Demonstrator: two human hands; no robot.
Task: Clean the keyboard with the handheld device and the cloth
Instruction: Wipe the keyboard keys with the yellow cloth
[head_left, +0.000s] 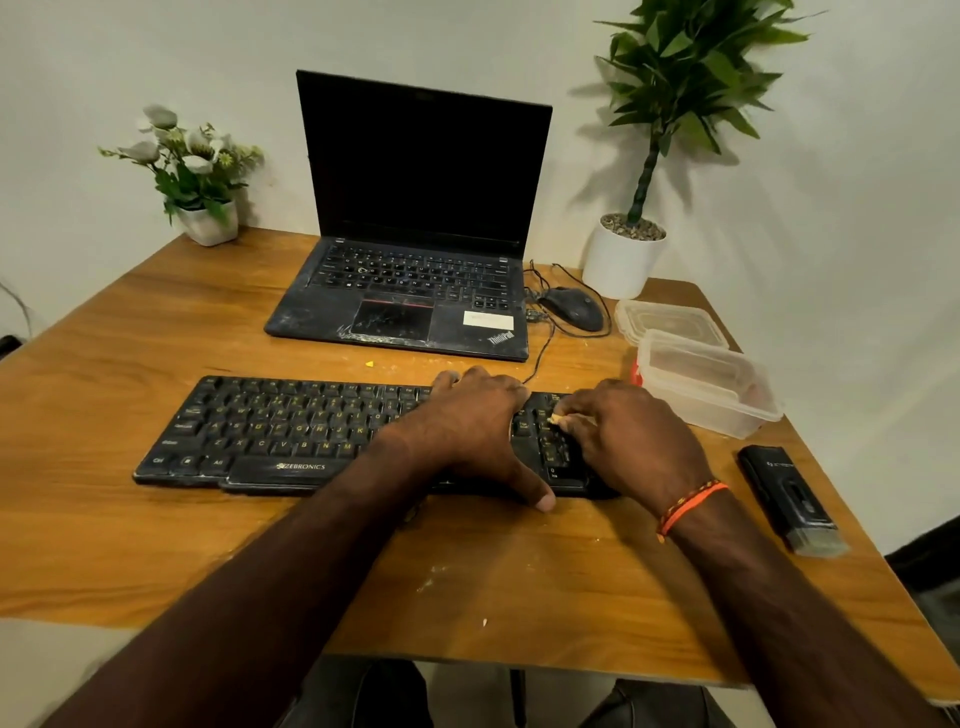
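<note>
Two hands: both lie on the right end of the keyboard (332, 436).
Right hand (631, 441): fingers curled, tips pinching a small pale crumb (555, 419) over the number pad; an orange thread band (688, 506) circles the wrist.
Left hand (475, 431): spread flat, palm down over the keys just left of the number pad, fingers reaching the far edge, thumb touching the desk (156, 545) at the near edge; it grasps nothing.
Keyboard: black, dusty, lying flat across the middle of the desk.
Device (789, 499): black, handheld, lying untouched near the right edge of the desk, apart from the keyboard.
Boxes (701, 382): two clear plastic ones, beyond the device.
Laptop (415, 223): open, screen dark, behind the keyboard.
Mouse (574, 307): right of the laptop.
Plants: flowers (189, 171) far left, a green plant (660, 130) far right.
</note>
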